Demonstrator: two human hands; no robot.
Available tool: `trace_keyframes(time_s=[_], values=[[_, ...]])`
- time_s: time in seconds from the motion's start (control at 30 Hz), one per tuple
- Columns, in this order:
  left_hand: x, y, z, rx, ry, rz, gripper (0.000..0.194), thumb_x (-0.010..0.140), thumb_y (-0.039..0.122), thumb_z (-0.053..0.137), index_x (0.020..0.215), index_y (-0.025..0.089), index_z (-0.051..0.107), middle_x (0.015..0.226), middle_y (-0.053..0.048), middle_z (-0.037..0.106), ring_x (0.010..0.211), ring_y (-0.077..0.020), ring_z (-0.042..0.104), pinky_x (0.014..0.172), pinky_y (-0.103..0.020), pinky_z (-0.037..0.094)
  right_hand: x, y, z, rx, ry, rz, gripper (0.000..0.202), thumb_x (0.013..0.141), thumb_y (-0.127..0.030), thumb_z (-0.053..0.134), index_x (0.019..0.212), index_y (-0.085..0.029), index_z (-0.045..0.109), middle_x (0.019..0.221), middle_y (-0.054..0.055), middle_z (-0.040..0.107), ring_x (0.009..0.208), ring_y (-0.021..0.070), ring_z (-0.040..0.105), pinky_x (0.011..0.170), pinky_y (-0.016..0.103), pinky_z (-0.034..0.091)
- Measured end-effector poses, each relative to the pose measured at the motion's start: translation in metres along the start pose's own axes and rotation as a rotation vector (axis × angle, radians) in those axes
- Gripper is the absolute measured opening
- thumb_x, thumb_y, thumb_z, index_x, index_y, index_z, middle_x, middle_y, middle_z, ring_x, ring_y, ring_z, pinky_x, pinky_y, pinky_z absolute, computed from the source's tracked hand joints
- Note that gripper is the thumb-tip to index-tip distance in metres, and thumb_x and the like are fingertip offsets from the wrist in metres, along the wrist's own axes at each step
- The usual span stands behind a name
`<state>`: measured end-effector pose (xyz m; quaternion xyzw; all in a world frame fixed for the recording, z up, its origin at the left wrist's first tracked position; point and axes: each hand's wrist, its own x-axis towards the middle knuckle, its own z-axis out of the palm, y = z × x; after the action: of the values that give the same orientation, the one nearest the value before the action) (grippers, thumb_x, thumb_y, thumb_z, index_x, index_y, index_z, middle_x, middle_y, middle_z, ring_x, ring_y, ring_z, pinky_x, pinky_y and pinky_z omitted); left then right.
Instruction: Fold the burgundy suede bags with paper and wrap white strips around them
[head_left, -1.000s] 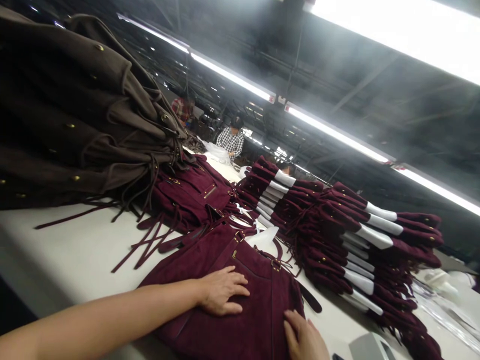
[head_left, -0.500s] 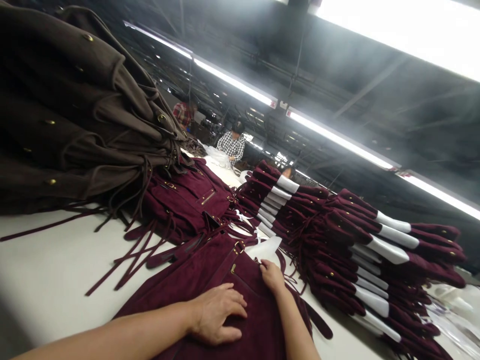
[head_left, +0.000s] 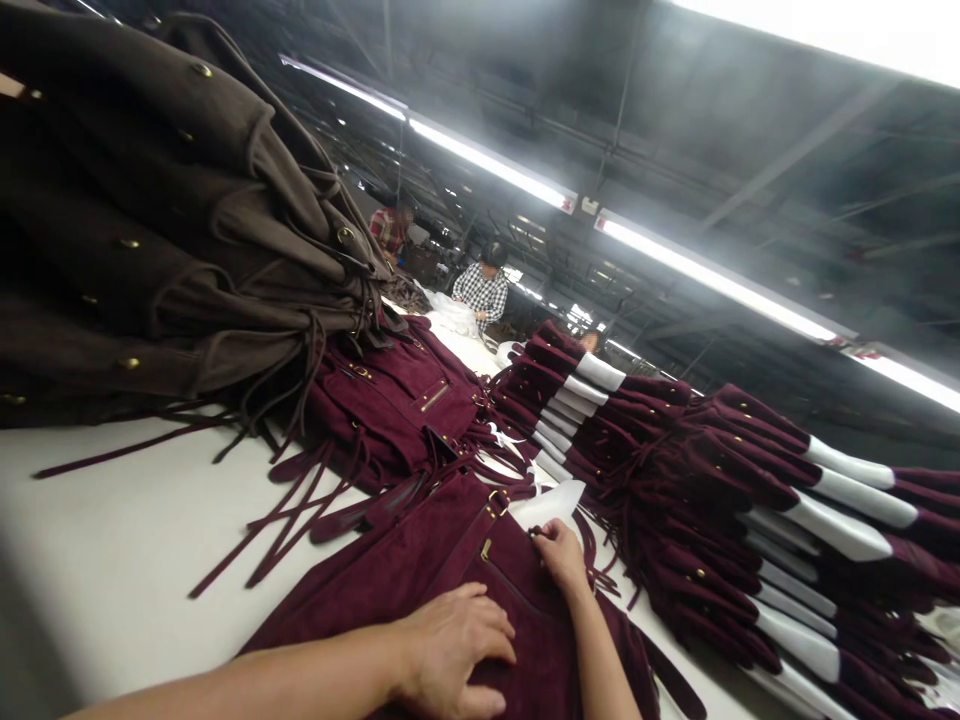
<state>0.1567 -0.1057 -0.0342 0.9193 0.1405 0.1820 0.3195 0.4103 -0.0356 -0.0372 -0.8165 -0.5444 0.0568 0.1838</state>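
Your bag (head_left: 534,612) is deep burgundy with a gold-coloured zip pull (head_left: 486,550); you have a dark brown pile (head_left: 172,215), an off-white table (head_left: 127,550), a co-worker's black-and-white checked shirt (head_left: 480,290).

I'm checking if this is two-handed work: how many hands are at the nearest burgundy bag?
2: the left hand lies on the nearest burgundy bag; the right hand pinches a small dark piece near its upper edge. Neither is hidden.

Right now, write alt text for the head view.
A person's left hand rests on a burgundy bag on a white table, while the right hand is at the bag's top edge. Brown bags are piled to the left, stacked burgundy bags to the right, with people beyond.
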Motion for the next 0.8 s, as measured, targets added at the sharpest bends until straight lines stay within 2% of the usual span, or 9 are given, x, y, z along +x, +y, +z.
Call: trace_keyframes(time_s=[0.13, 0.27, 0.37, 0.43, 0.53, 0.6, 0.67, 0.73, 0.8], values=[[0.001, 0.001, -0.002, 0.010, -0.018, -0.003, 0.046, 0.080, 0.041, 0.065, 0.122, 0.023, 0.064, 0.132, -0.009, 0.059, 0.128, -0.0257, 0.050, 0.118, -0.053, 0.018, -0.015, -0.013, -0.004, -0.056, 0.217, 0.050, 0.016, 0.085, -0.025, 0.043, 0.090, -0.023, 0.059, 0.082, 0.006, 0.066, 0.076, 0.0238, 0.062, 0.066, 0.031, 0.039], [0.001, 0.000, -0.001, 0.032, -0.034, 0.002, 0.047, 0.079, 0.040, 0.067, 0.123, 0.023, 0.064, 0.133, -0.010, 0.059, 0.128, -0.0264, 0.050, 0.118, -0.052, 0.020, -0.019, -0.012, -0.020, -0.055, 0.327, 0.091, 0.021, 0.085, -0.025, 0.041, 0.090, -0.022, 0.061, 0.081, 0.009, 0.065, 0.076, 0.0263, 0.061, 0.066, 0.034, 0.040], [0.001, -0.001, 0.000, 0.028, -0.036, 0.002, 0.047, 0.079, 0.040, 0.067, 0.123, 0.024, 0.064, 0.134, -0.009, 0.059, 0.128, -0.0264, 0.050, 0.117, -0.052, 0.020, -0.015, -0.017, -0.032, -0.042, 0.421, 0.058, 0.026, 0.086, -0.023, 0.037, 0.094, -0.020, 0.061, 0.097, 0.013, 0.064, 0.084, 0.0268, 0.061, 0.071, 0.036, 0.042], [0.000, -0.001, 0.001, 0.022, -0.022, -0.004, 0.046, 0.080, 0.042, 0.066, 0.123, 0.025, 0.063, 0.134, -0.008, 0.059, 0.128, -0.0266, 0.050, 0.118, -0.053, 0.019, -0.012, -0.030, -0.034, -0.020, 0.449, -0.069, 0.031, 0.087, -0.020, 0.033, 0.098, -0.017, 0.062, 0.105, 0.013, 0.062, 0.092, 0.0249, 0.060, 0.080, 0.036, 0.044], [0.000, -0.001, 0.002, 0.023, -0.002, -0.018, 0.045, 0.082, 0.041, 0.063, 0.125, 0.027, 0.062, 0.135, -0.007, 0.057, 0.128, -0.0276, 0.049, 0.118, -0.054, 0.018, -0.011, -0.066, -0.024, 0.026, 0.374, -0.390, 0.035, 0.086, -0.016, 0.037, 0.108, -0.019, 0.064, 0.117, 0.008, 0.061, 0.107, 0.0193, 0.057, 0.096, 0.030, 0.042], [0.000, -0.001, 0.002, 0.024, -0.001, -0.020, 0.045, 0.082, 0.040, 0.063, 0.125, 0.027, 0.062, 0.135, -0.007, 0.057, 0.127, -0.0277, 0.050, 0.118, -0.054, 0.020, -0.012, -0.089, -0.014, 0.051, 0.290, -0.592, 0.041, 0.084, -0.016, 0.045, 0.121, -0.024, 0.061, 0.134, 0.004, 0.054, 0.117, 0.0158, 0.054, 0.100, 0.025, 0.041], [0.000, -0.001, 0.000, 0.022, -0.020, -0.015, 0.045, 0.081, 0.041, 0.064, 0.124, 0.027, 0.062, 0.134, -0.007, 0.058, 0.126, -0.0277, 0.051, 0.118, -0.053, 0.022, -0.014, -0.101, -0.005, 0.116, 0.252, -0.731, 0.050, 0.084, -0.020, 0.051, 0.133, -0.027, 0.054, 0.147, 0.002, 0.042, 0.125, 0.0163, 0.049, 0.103, 0.026, 0.041], [0.001, 0.000, -0.001, 0.023, -0.033, -0.014, 0.045, 0.081, 0.042, 0.064, 0.123, 0.027, 0.063, 0.133, -0.007, 0.059, 0.125, -0.0280, 0.052, 0.117, -0.053, 0.022, -0.012, -0.096, -0.002, 0.218, 0.307, -0.682, 0.052, 0.085, -0.026, 0.053, 0.137, -0.026, 0.049, 0.151, 0.003, 0.035, 0.131, 0.0185, 0.043, 0.107, 0.030, 0.039], [0.001, 0.000, 0.000, 0.027, -0.032, -0.019, 0.045, 0.081, 0.043, 0.064, 0.123, 0.027, 0.063, 0.134, -0.007, 0.058, 0.126, -0.0280, 0.052, 0.118, -0.053, 0.021, -0.005, -0.075, -0.003, 0.302, 0.420, -0.448, 0.053, 0.086, -0.029, 0.051, 0.138, -0.018, 0.047, 0.151, 0.010, 0.034, 0.137, 0.0231, 0.036, 0.112, 0.035, 0.033]])
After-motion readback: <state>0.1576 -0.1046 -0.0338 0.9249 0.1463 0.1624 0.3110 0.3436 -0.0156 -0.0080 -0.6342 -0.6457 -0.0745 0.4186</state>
